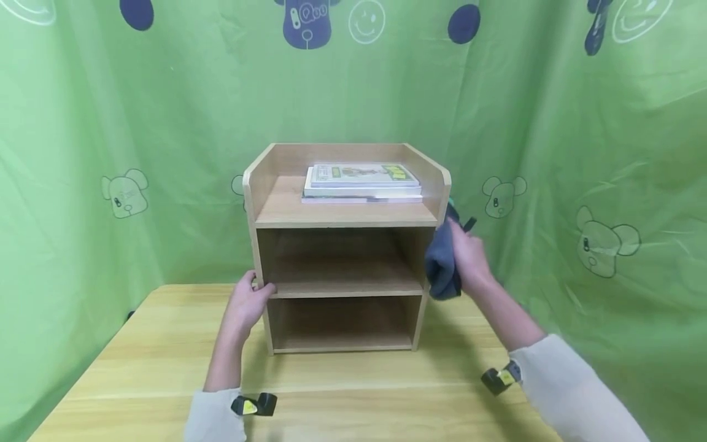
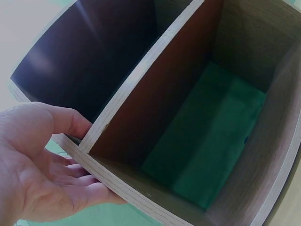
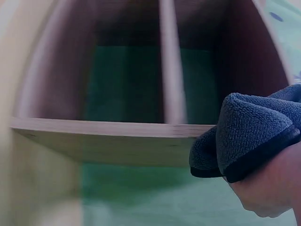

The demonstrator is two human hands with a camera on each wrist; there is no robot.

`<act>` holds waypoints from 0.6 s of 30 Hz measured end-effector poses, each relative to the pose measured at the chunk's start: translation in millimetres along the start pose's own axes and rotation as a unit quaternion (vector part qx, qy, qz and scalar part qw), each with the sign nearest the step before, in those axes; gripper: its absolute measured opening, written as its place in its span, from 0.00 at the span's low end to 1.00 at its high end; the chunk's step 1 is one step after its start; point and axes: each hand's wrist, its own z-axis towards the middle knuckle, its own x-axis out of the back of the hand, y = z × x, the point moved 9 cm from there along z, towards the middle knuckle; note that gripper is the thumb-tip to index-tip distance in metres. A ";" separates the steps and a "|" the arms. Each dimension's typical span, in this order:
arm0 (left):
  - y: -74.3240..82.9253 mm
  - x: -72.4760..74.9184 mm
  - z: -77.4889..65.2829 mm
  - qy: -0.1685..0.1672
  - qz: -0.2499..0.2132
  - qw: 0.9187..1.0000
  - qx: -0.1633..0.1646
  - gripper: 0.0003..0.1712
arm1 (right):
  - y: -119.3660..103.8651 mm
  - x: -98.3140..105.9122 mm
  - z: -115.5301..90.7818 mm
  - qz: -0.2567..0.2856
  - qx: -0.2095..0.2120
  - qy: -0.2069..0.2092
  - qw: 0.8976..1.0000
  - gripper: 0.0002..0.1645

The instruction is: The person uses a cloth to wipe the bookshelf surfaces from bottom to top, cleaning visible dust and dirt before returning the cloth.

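A small wooden shelf [image 1: 342, 290] with two open compartments and a walled top stands upright on the table. My left hand [image 1: 245, 304] grips its left side panel near the middle board, with the thumb inside and the fingers along the outer face; the left wrist view shows this hand [image 2: 42, 160] close up. In my right hand [image 1: 471, 258] is a bunched blue-grey cloth [image 1: 442, 264], held against the outer right side of the shelf. The right wrist view shows the cloth [image 3: 254, 132] by the side panel's edge, hiding most of the fingers.
A short stack of books [image 1: 361, 183] lies on the shelf's top board, between its raised walls. The light wooden table [image 1: 331, 393] extends in front and to both sides. Behind hangs a green curtain [image 1: 193, 92] with cartoon prints.
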 end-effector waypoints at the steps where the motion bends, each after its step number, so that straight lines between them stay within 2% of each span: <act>1: -0.7 -0.3 0.0 0.000 0.001 1.000 0.000 0.40 | 11.9 -2.1 0.9 -0.004 0.000 0.003 1.000 0.56; 5: -2.8 -1.6 -0.1 -0.003 0.003 1.000 0.002 0.42 | 58.4 -11.5 1.6 -0.014 -0.002 0.009 1.000 0.47; 11: -3.4 -3.1 0.3 -0.003 0.004 1.000 0.004 0.43 | 124.3 -28.2 -2.2 -0.026 -0.009 -0.022 0.999 0.36; 15: -3.2 -3.9 1.4 -0.003 -0.006 1.000 0.001 0.41 | 157.8 -38.5 -1.4 -0.013 -0.023 -0.045 0.999 0.34; 18: -3.4 -4.4 2.1 -0.002 -0.012 1.000 -0.001 0.40 | 172.2 -44.9 0.1 -0.002 -0.030 -0.068 0.997 0.35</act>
